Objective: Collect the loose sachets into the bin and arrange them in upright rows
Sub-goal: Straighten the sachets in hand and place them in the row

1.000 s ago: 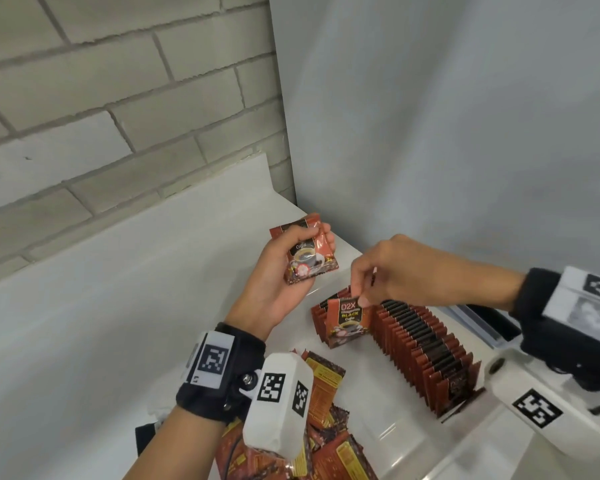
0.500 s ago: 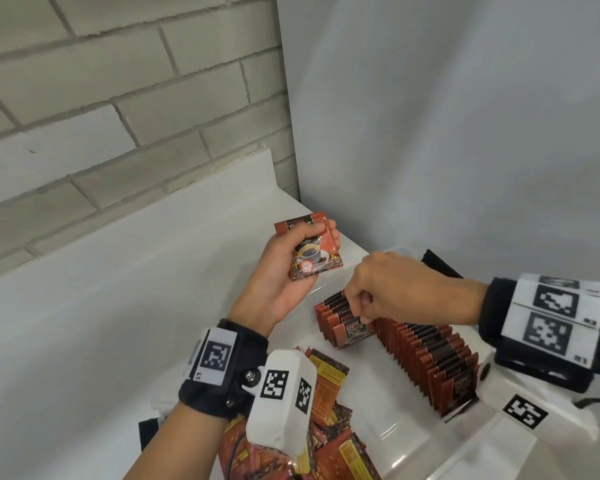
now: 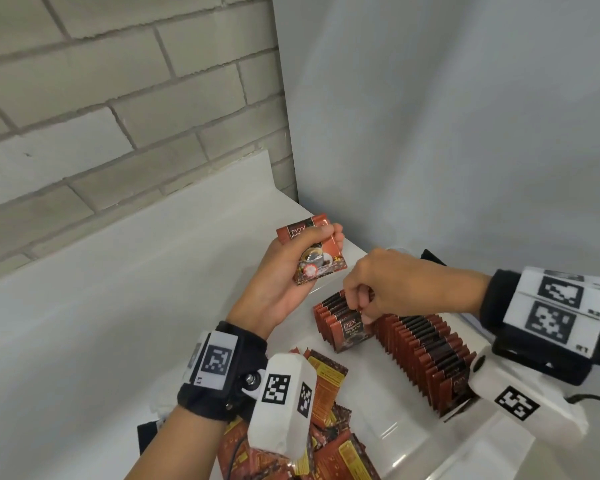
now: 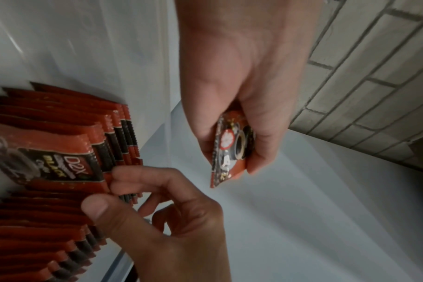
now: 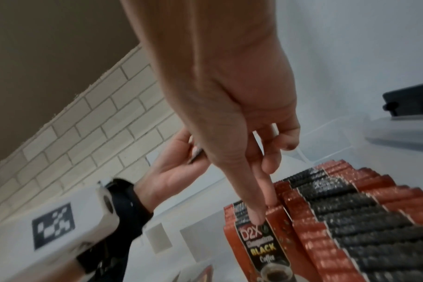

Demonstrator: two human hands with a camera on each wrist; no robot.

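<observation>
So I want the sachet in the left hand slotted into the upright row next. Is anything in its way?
Yes: the right hand sits over the near end of the row, pinching the top of the front sachet. The left hand holds its sachet up beside it. Nothing else visible blocks the path.

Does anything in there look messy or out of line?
Yes. One sachet in the upright row faces sideways, its front label showing, unlike its edge-on neighbours; the right hand is pinching its top. Loose sachets still lie jumbled in a heap nearer the person.
</observation>
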